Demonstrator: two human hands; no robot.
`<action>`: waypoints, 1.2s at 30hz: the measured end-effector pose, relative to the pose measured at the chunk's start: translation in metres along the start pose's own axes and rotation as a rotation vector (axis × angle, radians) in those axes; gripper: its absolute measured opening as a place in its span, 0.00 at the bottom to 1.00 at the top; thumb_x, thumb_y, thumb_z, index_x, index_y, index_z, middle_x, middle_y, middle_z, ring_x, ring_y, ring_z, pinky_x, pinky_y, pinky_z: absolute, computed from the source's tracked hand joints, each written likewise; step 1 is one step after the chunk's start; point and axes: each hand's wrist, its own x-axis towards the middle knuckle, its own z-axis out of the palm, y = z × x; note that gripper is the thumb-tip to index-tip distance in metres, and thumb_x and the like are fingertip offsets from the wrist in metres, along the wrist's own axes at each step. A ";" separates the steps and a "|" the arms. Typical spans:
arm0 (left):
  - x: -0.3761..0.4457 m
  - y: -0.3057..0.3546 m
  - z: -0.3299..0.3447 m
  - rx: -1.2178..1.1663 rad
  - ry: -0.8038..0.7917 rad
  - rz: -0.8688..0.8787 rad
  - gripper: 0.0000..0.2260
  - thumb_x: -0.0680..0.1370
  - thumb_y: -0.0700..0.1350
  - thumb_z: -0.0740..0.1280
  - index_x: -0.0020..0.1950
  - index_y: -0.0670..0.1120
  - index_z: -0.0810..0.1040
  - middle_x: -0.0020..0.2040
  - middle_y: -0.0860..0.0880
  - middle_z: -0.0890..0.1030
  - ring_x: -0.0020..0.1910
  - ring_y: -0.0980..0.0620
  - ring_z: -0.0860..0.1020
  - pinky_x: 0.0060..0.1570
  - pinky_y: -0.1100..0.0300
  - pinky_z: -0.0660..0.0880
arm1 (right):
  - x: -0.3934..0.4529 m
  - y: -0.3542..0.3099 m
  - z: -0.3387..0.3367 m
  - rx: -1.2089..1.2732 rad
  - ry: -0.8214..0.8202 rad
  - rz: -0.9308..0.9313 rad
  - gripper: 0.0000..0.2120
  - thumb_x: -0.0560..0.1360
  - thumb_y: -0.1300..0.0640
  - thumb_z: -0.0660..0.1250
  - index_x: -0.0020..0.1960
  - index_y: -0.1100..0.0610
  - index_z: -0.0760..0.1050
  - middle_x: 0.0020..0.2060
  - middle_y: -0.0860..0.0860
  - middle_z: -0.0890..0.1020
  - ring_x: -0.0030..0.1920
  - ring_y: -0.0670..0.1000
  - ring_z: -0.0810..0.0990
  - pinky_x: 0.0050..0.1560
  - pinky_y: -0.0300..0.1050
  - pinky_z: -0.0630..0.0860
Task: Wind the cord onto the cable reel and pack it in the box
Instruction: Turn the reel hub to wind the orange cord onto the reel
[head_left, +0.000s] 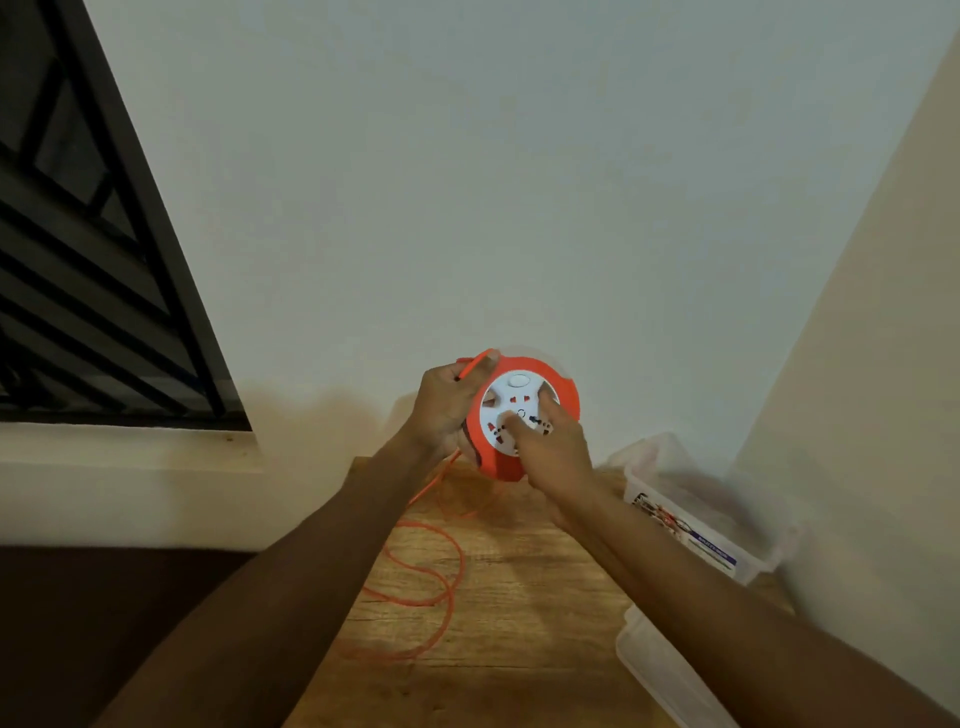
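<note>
Over wood table (519, 597), hands hide much of blurred cable reel (524, 415).

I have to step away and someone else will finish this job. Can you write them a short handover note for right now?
Left hand: grips the side of the cable reel, held up above the table, with the orange cord passing at the thumb.
Right hand: fingers on the reel's white socket face.
Box: clear plastic, open, at the right on the table; its lid lies nearer.
Done: some cord may be wound; how much cannot be told.
Left: loose loops lie on the table; wind them, then put the reel in the box.
</note>
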 end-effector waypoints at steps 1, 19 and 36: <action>0.000 0.000 -0.002 -0.019 -0.011 -0.018 0.14 0.78 0.53 0.74 0.51 0.42 0.86 0.46 0.43 0.89 0.43 0.43 0.88 0.42 0.51 0.86 | -0.003 0.002 -0.001 -0.033 -0.045 -0.005 0.35 0.76 0.50 0.68 0.78 0.46 0.56 0.70 0.50 0.73 0.66 0.52 0.74 0.64 0.54 0.75; 0.001 0.009 -0.011 0.201 -0.261 -0.072 0.19 0.77 0.58 0.73 0.57 0.44 0.85 0.50 0.44 0.89 0.46 0.41 0.88 0.42 0.51 0.85 | 0.015 -0.032 -0.053 -1.839 -0.545 -1.229 0.21 0.79 0.53 0.67 0.71 0.45 0.70 0.76 0.59 0.60 0.65 0.64 0.72 0.61 0.61 0.75; -0.001 0.016 -0.005 0.048 -0.058 0.036 0.19 0.77 0.59 0.72 0.60 0.47 0.84 0.51 0.47 0.89 0.48 0.43 0.88 0.49 0.46 0.86 | 0.030 -0.031 -0.037 -1.592 0.023 -1.027 0.32 0.75 0.37 0.63 0.71 0.58 0.69 0.47 0.59 0.86 0.37 0.60 0.84 0.38 0.53 0.81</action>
